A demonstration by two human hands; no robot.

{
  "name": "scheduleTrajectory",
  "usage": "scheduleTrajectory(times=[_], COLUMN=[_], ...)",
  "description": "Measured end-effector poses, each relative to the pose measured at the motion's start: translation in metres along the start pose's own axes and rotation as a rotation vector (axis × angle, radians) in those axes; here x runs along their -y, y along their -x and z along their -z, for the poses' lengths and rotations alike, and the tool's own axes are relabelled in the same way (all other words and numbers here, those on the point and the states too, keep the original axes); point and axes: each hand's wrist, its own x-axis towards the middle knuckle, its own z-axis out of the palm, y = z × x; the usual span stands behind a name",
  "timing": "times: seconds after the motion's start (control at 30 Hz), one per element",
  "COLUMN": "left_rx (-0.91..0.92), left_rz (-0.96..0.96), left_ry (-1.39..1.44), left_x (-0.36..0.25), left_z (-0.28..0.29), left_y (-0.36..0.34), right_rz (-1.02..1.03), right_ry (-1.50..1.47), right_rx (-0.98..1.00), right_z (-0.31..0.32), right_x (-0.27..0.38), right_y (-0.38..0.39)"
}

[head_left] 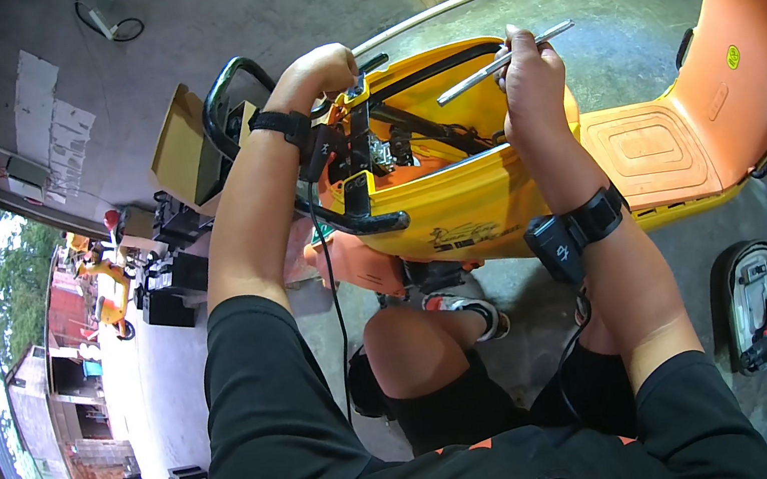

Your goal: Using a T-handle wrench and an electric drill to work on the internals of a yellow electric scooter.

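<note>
A yellow-orange scooter (458, 202) stands across in front of me, its seat area open and its inner frame and parts showing. My right hand (534, 77) is closed around a slim silver metal rod-like tool (506, 64), held slanted above the open body. My left hand (325, 69) is bent with curled fingers at the scooter's rear, beside a yellow bracket (359, 91) and the black tubular rear rail (222, 94). Its fingertips are hidden, and whatever they hold cannot be made out. A metal latch-like part (380, 154) sits inside the opening, below my left hand.
An open cardboard box (181, 151) and black boxes (171, 290) stand left of the scooter's rear. A case with tools (758, 304) lies on the floor at right. A black cable (336, 308) hangs from my left wrist device. Further left is a bright doorway.
</note>
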Motion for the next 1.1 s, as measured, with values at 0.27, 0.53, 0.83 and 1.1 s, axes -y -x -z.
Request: scheduleTrajectory(times=[0.27,0.53,0.83,1.1], left_rx=[0.052,0.048,0.002,-0.002], left_rz=[-0.035,-0.062,-0.101,-0.15], left_ry=[-0.167,-0.002,-0.276,-0.028], left_x=[-0.004,-0.004,-0.004,0.01], left_z=[-0.009,-0.001,-0.01,-0.012], left_y=[-0.008,0.003,-0.008,-0.006], right_rz=[0.005,0.0,-0.011,-0.04], right_ry=[0.018,0.021,0.027,0.02], right_rx=[-0.003,-0.009,-0.027,0.026], right_z=[0.0,-0.003,-0.003,0.002], right_x=[-0.003,0.0,-0.001,-0.003], right_y=[-0.003,-0.002,-0.003,-0.004])
